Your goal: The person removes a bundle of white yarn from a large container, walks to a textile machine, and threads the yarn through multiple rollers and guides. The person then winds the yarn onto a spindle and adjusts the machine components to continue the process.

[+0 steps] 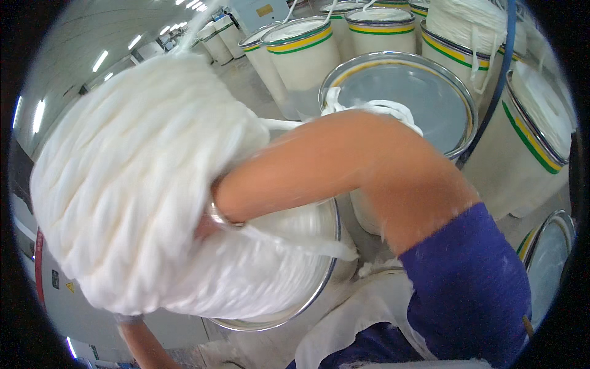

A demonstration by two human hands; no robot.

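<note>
A big coil of thick white fibre sliver (135, 184) fills the left side, tilted and raised in front of me. My right arm reaches across from the right, and my right hand (206, 227) presses into the coil's near side, its fingers buried in the fibre. A metal bangle circles that wrist. From the lower edge my left forearm (144, 344) rises to the coil's underside, where my left hand is hidden beneath it. Both arms bear the coil between them. Below and behind it is a round can (335, 246) with more white sliver in it. A loose strand trails past my right wrist.
Beyond my arm stands a wide can (473, 123) with a grey inside and a few loops of sliver. Several cream cans (304, 58) with yellow and green bands stand behind. A can heaped with sliver (467, 24) and a blue hose (507, 55) are at right.
</note>
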